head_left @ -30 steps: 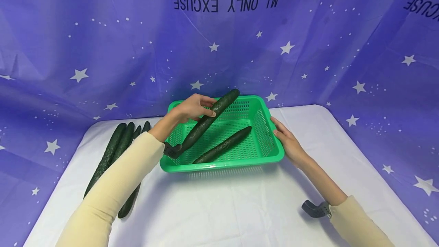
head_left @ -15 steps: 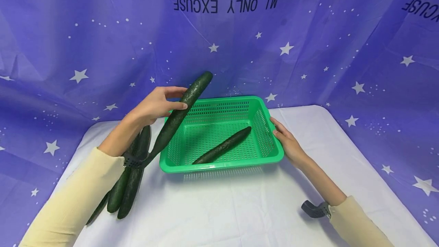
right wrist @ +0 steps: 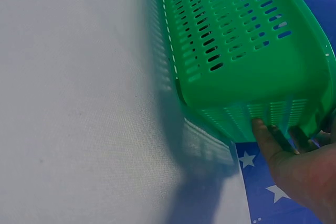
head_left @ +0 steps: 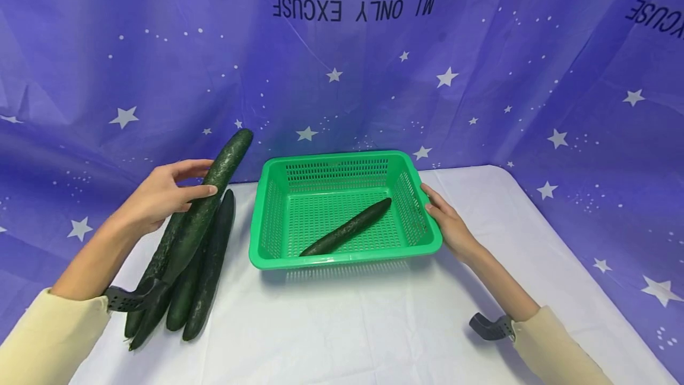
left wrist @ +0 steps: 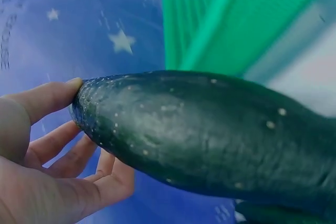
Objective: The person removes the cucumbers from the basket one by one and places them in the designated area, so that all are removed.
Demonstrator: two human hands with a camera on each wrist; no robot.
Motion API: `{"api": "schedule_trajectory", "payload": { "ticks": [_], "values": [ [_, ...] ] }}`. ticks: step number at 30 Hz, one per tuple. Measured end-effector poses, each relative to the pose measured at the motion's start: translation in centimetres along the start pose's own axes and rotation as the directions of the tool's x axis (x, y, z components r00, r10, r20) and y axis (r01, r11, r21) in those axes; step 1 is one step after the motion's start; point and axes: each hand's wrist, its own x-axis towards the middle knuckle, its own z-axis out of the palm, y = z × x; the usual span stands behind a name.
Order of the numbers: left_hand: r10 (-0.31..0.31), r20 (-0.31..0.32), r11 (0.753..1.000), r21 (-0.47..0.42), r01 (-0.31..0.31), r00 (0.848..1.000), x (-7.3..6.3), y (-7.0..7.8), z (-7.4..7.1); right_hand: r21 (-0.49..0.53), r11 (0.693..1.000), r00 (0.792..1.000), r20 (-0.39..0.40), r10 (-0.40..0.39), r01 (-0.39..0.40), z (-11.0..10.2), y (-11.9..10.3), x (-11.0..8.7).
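Observation:
My left hand (head_left: 165, 195) pinches a long dark green cucumber (head_left: 227, 162) between thumb and fingers, at the left side of the table. The cucumber slants, far end raised, and overlaps several other cucumbers (head_left: 214, 266) lying side by side beneath it. In the left wrist view the held cucumber (left wrist: 199, 135) fills the middle, with the thumb and a fingertip at its end. My right hand (head_left: 451, 224) grips the right end of a green plastic basket (head_left: 342, 260). One cucumber (head_left: 350, 227) lies inside on the basket floor. In the right wrist view, fingertips (right wrist: 260, 127) press the basket's slotted end wall.
A white cloth (head_left: 347, 325) covers the table. Behind and beside it hangs a purple star-patterned curtain (head_left: 342, 94). Dark camera mounts sit at the left wrist (head_left: 136, 296) and the right wrist (head_left: 491, 325).
My left hand has carried its cucumber leftward from over the basket to above the cucumbers at the left. The right hand, the basket and the cucumber inside have stayed put.

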Motion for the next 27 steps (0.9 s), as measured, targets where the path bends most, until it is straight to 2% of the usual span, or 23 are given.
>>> {"api": "schedule_trajectory", "payload": {
  "ticks": [8,15,21,27],
  "values": [
    [-0.063,-0.042,0.997,0.029,0.064,0.997,-1.8,-6.3,-2.7,0.016,1.000,1.000,0.005,-0.010,0.010,0.0,0.2,0.0],
    [-0.107,-0.054,0.993,0.033,0.109,0.993,-3.0,-11.3,-4.3,0.007,1.000,1.000,0.001,-0.004,0.004,0.0,0.2,0.2],
    [-0.122,-0.058,0.991,0.052,0.125,0.991,-3.6,-14.1,-4.8,0.012,1.000,1.000,0.009,0.000,0.000,0.0,0.1,0.2],
    [-0.143,-0.054,0.988,0.047,0.146,0.988,-3.7,-16.4,-4.5,0.017,1.000,1.000,0.008,0.004,-0.004,-0.1,0.0,0.1]
  ]
}}
